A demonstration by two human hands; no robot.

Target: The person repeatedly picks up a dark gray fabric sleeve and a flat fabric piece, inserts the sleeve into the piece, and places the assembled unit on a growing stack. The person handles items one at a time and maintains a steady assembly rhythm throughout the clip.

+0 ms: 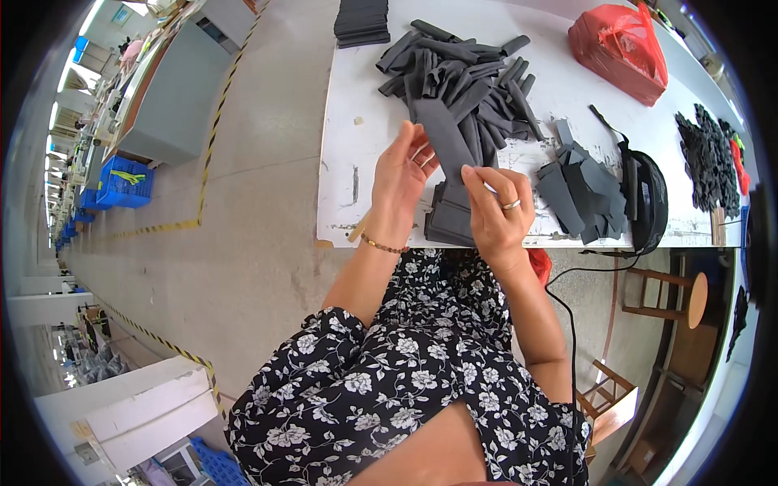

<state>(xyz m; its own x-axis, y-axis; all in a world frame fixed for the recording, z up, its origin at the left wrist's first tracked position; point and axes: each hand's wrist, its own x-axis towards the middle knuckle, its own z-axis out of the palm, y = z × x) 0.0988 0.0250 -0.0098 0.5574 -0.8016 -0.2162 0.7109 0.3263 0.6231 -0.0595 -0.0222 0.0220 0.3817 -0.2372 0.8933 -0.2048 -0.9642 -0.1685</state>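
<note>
A flat dark grey fabric strip (444, 139) is held up at a slant above the near part of the white table. My left hand (399, 172) has its fingers curled at the strip's left edge, near the upper end. At the lower end, the thumb and fingers of my right hand (498, 209) pinch the strip. Just beneath the hands, by the table's front edge, lies a stack of dark flat pieces (450, 217). Beyond it is a loose heap of rolled or folded dark strips (466, 81).
Flat dark pieces (585, 194) lie to the right, beside a black bag-like item (646, 190). Farther off are a red plastic bag (622, 50), a black pile (705, 158) and a neat dark stack (362, 23). A black cable (573, 340) hangs near my right arm; wooden stools (666, 296) stand below.
</note>
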